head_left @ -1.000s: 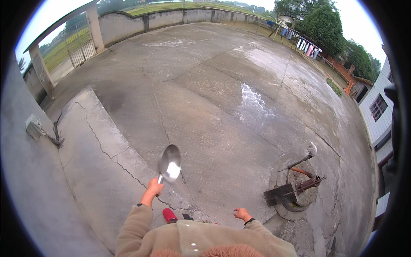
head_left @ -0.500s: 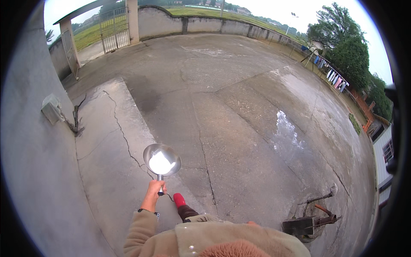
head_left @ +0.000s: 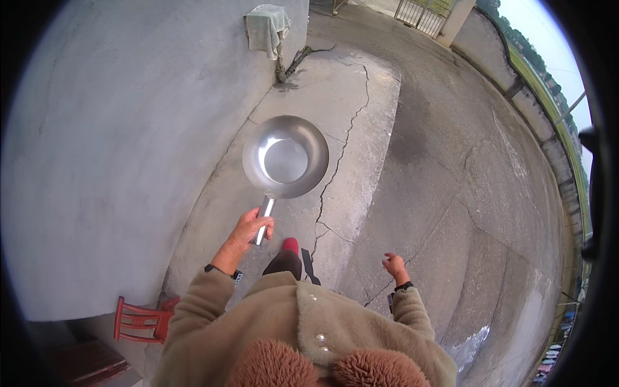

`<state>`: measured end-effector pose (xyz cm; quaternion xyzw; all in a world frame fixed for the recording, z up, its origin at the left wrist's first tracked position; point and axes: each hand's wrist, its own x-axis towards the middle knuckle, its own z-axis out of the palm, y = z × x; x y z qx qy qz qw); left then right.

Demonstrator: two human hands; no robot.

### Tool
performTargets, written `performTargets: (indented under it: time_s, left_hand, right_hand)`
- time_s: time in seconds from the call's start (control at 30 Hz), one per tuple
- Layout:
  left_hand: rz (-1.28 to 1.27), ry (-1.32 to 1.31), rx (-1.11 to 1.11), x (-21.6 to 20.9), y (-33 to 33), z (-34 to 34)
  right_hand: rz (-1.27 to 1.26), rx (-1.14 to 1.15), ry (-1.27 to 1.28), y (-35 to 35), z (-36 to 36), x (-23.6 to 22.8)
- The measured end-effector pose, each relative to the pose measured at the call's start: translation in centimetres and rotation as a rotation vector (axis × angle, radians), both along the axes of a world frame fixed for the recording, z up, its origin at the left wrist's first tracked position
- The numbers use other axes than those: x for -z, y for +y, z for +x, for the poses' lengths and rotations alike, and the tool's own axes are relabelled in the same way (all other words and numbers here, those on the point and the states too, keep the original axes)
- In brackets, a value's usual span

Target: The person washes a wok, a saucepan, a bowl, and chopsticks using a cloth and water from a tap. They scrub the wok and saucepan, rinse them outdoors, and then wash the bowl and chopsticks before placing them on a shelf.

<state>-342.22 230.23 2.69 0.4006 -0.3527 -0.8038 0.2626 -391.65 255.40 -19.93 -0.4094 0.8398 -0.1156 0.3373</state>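
Round shiny metal pan (head_left: 285,157) is held out front by L hand (head_left: 251,230); handle (head_left: 267,206) is firmly gripped, fingers wrapped round it. Pan is held over cracked pale concrete strip (head_left: 354,187), btwn grey wall (head_left: 129,161) at L & darker yard paving (head_left: 445,193) at R. R hand (head_left: 394,265) is held lower, at R, well apart from pan, w/ fingers loosely curled; can't tell how tight its grip is. Red shoe (head_left: 291,246) is seen just below pan handle, to R. Pale green cloth (head_left: 267,31) is draped by wall, up top. Red chair (head_left: 161,327) is partly seen, lower L. Brown fuzzy coat (head_left: 258,322) is worn.
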Motion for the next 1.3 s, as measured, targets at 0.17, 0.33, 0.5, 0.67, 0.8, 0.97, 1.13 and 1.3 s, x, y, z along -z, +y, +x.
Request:
performTargets:
  time_s: [0.17,0.33,0.5,0.67,0.8,0.97,1.13,1.3]
  left_hand:
    - [-0.039,-0.482,-0.029,6.5,-12.1,0.5]
    - [0.111,-0.701,-0.154,10.4,-22.8,-1.2]
    - [0.254,-0.734,-0.155,11.8,-34.0,-3.6]
    - [0.24,-0.764,-0.126,15.1,-47.2,-8.7]
    - [0.296,-0.704,-0.17,15.7,-57.8,-14.8]
    - [0.243,-0.761,-0.11,13.3,-70.4,-22.0]
    - [0.114,-0.863,0.029,14.2,-82.6,-26.3]
    - [0.075,-0.928,0.106,18.0,-93.7,-28.5]
  right_hand:
    - [-0.204,-0.091,-0.016,-23.2,-4.7,-1.7]
    - [0.265,-0.089,-0.202,-31.1,-5.5,-2.4]
    - [0.437,0.13,-0.253,-35.3,-8.3,-5.4]
    - [0.478,0.147,-0.238,-46.8,-16.3,-3.7]
    - [0.486,0.337,-0.368,-64.6,-27.8,0.9]
    - [0.135,-0.193,-0.009,-97.7,-35.6,0.0]
    - [-0.272,-0.524,-0.006,-127.1,-29.9,-7.6]
    - [-0.342,-0.758,-0.013,-142.5,-19.6,-10.3]
